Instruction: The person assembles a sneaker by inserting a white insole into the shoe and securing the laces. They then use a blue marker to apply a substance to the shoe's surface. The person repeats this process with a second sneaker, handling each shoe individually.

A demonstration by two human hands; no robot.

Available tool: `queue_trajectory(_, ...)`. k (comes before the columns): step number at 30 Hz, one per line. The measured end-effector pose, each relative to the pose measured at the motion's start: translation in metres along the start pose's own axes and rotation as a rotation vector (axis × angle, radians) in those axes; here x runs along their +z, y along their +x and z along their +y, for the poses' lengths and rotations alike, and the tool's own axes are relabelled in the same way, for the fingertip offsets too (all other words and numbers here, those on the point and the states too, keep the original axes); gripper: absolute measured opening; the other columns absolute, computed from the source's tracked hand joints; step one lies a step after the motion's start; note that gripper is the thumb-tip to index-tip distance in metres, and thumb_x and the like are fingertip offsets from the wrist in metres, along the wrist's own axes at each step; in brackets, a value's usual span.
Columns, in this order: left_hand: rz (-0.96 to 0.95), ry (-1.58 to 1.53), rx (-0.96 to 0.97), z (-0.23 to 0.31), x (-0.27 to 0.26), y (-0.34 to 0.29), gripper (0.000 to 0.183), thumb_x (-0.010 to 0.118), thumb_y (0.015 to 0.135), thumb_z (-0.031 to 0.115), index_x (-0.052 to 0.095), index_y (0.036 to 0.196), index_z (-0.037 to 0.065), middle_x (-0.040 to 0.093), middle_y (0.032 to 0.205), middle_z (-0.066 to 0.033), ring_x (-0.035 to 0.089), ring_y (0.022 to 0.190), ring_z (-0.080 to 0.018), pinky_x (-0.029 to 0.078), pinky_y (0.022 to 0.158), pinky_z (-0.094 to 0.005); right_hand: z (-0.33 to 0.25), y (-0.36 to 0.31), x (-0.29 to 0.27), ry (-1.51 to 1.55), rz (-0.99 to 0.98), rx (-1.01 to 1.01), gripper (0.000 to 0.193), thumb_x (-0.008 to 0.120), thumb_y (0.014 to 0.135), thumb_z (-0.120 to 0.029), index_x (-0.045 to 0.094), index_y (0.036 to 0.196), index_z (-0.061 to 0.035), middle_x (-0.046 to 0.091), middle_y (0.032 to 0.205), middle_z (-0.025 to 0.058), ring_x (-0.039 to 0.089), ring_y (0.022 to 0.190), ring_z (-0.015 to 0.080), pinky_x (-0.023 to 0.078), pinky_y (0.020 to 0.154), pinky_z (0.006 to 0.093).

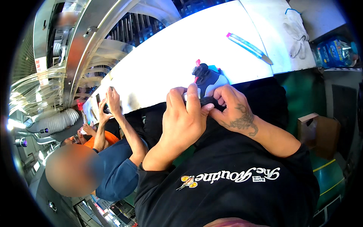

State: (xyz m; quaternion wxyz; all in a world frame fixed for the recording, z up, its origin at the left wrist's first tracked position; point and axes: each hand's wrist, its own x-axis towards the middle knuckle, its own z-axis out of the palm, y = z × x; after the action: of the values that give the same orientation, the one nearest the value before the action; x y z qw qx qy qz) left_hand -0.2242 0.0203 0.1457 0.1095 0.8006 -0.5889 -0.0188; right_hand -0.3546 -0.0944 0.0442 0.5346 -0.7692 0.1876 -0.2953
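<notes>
A small black piece [207,101], soft-looking, is pinched between my two hands close to the near edge of the white table. My left hand [182,118] is closed, with its thumb and fingertips on the piece's left end. On the other end, the curled fingers of my right hand [231,108] grip the same piece; a tattoo runs from hand to wrist. Just beyond my fingers sits a dark grey and light grey object [216,82] with a black knob and red tabs. My hands partly cover it, and I cannot tell its kind.
A blue utility-knife-like tool [247,47] with a pink end lies on the white table [162,56]. White gloves [297,38] and a blue-labelled bottle [336,53] are at the right. Below stands a cardboard box [319,134]. To my left a co-worker [117,170] handles something dark.
</notes>
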Motion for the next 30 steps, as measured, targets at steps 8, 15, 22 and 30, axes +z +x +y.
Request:
queue_trajectory(8,-0.068,-0.01,0.031,0.004,-0.011,0.018,0.062,0.083,0.093,0.02,0.056,0.142,-0.006,0.057,0.117,-0.0241,0.064,0.097,-0.0414,0.057,0.08,-0.0476,0.008,-0.006,0.006,-0.066,-0.026,-0.183,0.033,0.089,0.08,-0.01,0.06,0.096,-0.0042,0.064,0.087,0.0147,0.068,0.076,0.0359,0.057,0.066,0.0443)
queue_trajectory(15,-0.064,-0.18,0.116,-0.027,-0.012,0.019,0.067,0.084,0.094,0.019,0.053,0.148,-0.005,0.055,0.131,-0.0286,0.064,0.105,-0.0448,0.057,0.087,-0.0492,0.008,0.018,-0.003,-0.106,0.083,-0.317,0.038,0.087,0.08,-0.01,0.066,0.112,-0.0054,0.066,0.106,0.0117,0.068,0.098,0.0322,0.059,0.083,0.0422)
queue_trajectory(22,-0.103,-0.194,0.041,-0.023,-0.016,0.019,0.067,0.083,0.095,0.021,0.052,0.146,-0.01,0.055,0.126,-0.0291,0.064,0.106,-0.0441,0.058,0.089,-0.0487,-0.019,0.009,0.019,-0.129,0.293,-0.263,0.042,0.088,0.082,-0.002,0.067,0.118,-0.0018,0.064,0.114,0.0137,0.066,0.1,0.0322,0.056,0.09,0.0418)
queue_trajectory(30,-0.126,-0.187,-0.035,-0.018,-0.016,0.018,0.061,0.076,0.102,0.024,0.05,0.148,-0.007,0.053,0.13,-0.0302,0.064,0.109,-0.0499,0.056,0.093,-0.0536,-0.017,0.003,0.025,0.08,0.206,-0.054,0.036,0.086,0.086,-0.002,0.063,0.115,-0.0028,0.062,0.108,0.0135,0.065,0.095,0.0322,0.056,0.081,0.0409)
